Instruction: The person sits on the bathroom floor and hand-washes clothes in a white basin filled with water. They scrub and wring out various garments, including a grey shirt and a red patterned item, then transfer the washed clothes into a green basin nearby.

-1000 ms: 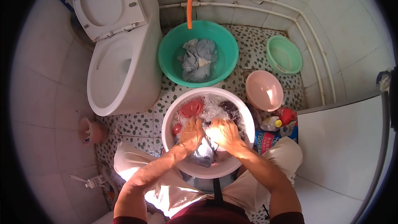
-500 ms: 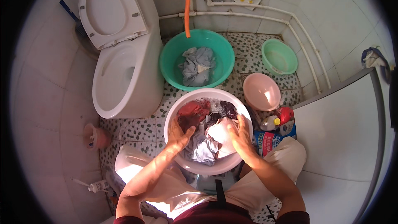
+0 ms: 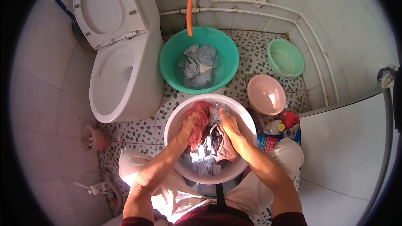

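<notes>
A white basin [image 3: 168,136] of sudsy water and wet laundry stands between my knees. My left hand [image 3: 191,122] is closed on a red garment [image 3: 201,119] at the basin's left side, its fingertips partly hidden in the folds. My right hand [image 3: 228,122] reaches into the suds at the upper right, fingers stretched out and partly under foam. Beneath its palm lies a dusty-pink garment [image 3: 226,150]. Dark cloth [image 3: 216,136] and a light blue-grey garment [image 3: 205,163] bunch up between and below the hands.
Beyond stands a green basin [image 3: 164,69] with a grey garment [image 3: 201,69] in water, under an orange hose [image 3: 189,10]. A toilet [image 3: 119,83] is at left. Pink [image 3: 261,94] and pale green [image 3: 284,58] basins, a yellow-capped bottle [image 3: 274,127] and a white panel [image 3: 339,142] are at right.
Both hands have moved up and closer together in the basin. My left hand has taken hold of the red garment. The dusty-pink garment has shifted downward, uncovering suds.
</notes>
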`<state>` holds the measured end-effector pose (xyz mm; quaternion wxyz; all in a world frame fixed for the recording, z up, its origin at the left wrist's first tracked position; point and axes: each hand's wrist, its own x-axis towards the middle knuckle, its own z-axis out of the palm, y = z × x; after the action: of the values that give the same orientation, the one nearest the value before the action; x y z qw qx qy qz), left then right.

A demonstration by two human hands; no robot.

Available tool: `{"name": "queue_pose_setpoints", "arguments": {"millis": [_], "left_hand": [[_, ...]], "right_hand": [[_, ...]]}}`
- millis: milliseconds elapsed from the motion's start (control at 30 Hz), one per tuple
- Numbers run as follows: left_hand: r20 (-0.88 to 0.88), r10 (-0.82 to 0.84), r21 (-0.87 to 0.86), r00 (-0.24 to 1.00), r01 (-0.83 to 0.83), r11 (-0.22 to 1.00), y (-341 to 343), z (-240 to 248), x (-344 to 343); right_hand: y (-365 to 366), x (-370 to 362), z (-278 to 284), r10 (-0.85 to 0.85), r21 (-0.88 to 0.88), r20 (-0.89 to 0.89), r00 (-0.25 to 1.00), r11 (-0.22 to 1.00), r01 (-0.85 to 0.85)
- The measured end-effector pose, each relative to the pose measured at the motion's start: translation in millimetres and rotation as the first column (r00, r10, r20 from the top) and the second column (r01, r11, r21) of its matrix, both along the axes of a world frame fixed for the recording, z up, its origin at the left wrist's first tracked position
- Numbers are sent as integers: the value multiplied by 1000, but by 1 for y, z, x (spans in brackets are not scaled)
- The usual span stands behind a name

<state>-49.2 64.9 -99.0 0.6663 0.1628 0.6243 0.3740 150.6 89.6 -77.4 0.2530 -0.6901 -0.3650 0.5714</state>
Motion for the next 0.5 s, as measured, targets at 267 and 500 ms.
{"name": "queue_pose_setpoints", "arguments": {"millis": [267, 500], "left_hand": [[97, -43, 259, 994, 17, 966, -6, 147, 23], [-257, -211, 483, 943, 315, 817, -59, 149, 9]], "right_hand": [[-23, 11, 118, 131, 53, -159, 979, 991, -124], [-61, 27, 82, 293, 576, 352, 889, 680, -453]]}}
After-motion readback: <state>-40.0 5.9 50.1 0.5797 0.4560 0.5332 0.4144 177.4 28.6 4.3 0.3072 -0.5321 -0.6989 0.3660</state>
